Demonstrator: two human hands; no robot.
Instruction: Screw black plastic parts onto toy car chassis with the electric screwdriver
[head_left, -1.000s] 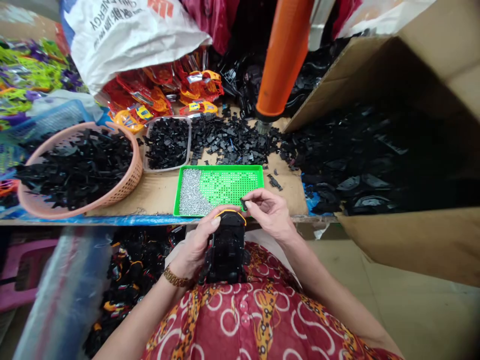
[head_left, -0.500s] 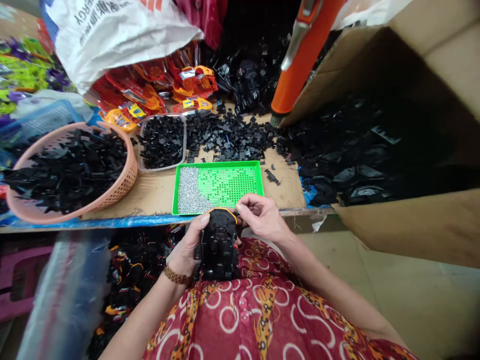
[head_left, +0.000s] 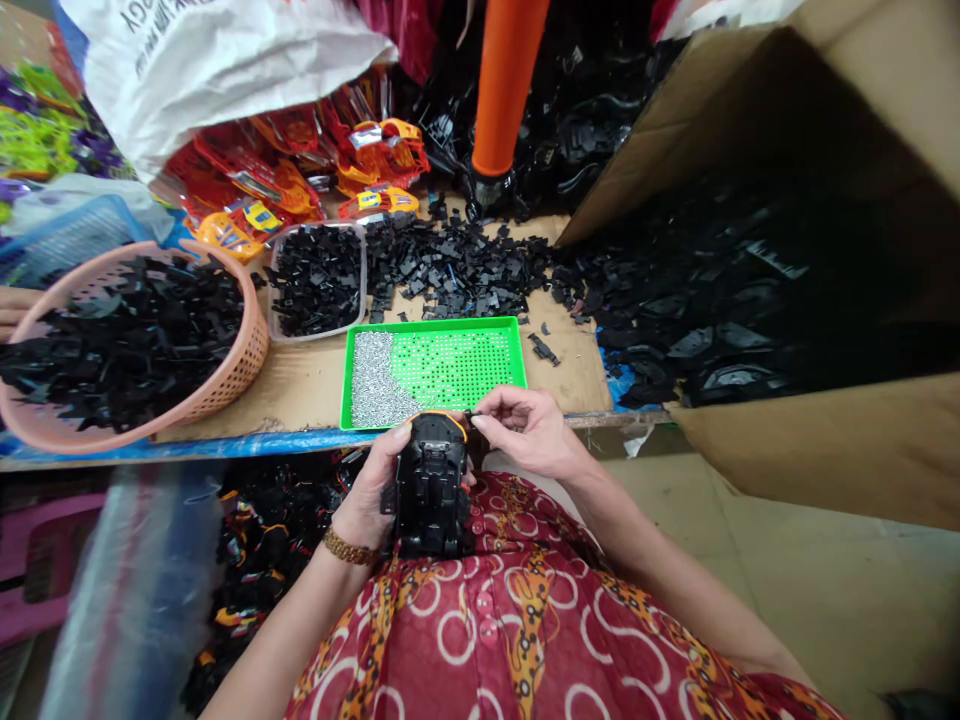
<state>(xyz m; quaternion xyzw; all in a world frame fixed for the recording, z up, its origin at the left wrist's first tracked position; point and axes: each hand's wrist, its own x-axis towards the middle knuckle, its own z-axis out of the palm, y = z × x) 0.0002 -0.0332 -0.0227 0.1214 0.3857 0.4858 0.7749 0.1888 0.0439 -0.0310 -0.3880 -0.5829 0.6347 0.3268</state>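
Observation:
My left hand point(head_left: 369, 492) is closed around a toy car point(head_left: 431, 490) held upside down in front of my lap. Its black underside faces up, and a thin orange edge shows at its far end. Beside the car's far right corner, my right hand point(head_left: 529, 430) pinches a small black plastic part point(head_left: 472, 414) between thumb and fingertips. Just beyond the car lies a green perforated tray point(head_left: 517, 365), with many tiny silvery screws point(head_left: 373, 385) heaped at its left side.
A pink basket point(head_left: 251, 345) and a clear tub point(head_left: 363, 285) hold black parts. Loose black parts point(head_left: 480, 265) cover the cardboard. An orange tool point(head_left: 506, 90), like an electric screwdriver, hangs behind. A cardboard box point(head_left: 817, 450) stands right. Another person's fingers point(head_left: 13, 310) show at left.
The orange tool has swung left. My right hand has drawn slightly away from the car's edge, so the small black part shows. Another person's fingers have appeared behind the pink basket.

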